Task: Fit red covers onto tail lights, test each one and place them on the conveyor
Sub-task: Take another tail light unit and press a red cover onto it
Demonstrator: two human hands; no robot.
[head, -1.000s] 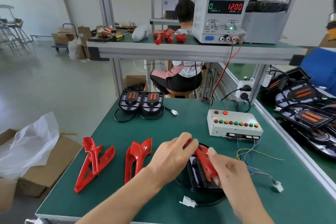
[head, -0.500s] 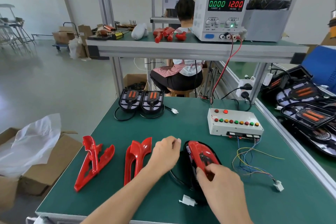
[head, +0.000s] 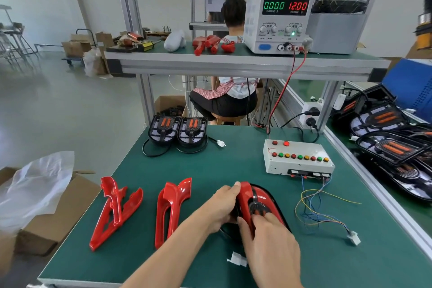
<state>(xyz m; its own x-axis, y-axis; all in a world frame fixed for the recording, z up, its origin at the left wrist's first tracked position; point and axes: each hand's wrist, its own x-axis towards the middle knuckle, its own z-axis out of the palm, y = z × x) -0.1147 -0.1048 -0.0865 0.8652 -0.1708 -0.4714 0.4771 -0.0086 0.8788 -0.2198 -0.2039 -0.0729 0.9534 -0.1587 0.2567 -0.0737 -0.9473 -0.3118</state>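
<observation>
The person's left hand (head: 222,206) curls its fingers around the left edge of a shiny red plastic cover (head: 251,199) that sits on top of a black tail light (head: 279,208), near the front middle of the green desk (head: 233,163). The right hand (head: 268,241) pinches the near end of that cover, thumb on its left side and fingers on top. Two more red covers (head: 117,210) (head: 171,206) lie flat to the left, and a white box with coloured buttons (head: 297,159) sits behind to the right.

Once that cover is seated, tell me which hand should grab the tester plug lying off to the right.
Right. The right hand lies on the plug's side, presumably nearer. The left hand grips the tail light's far left edge and can steady it.
</observation>
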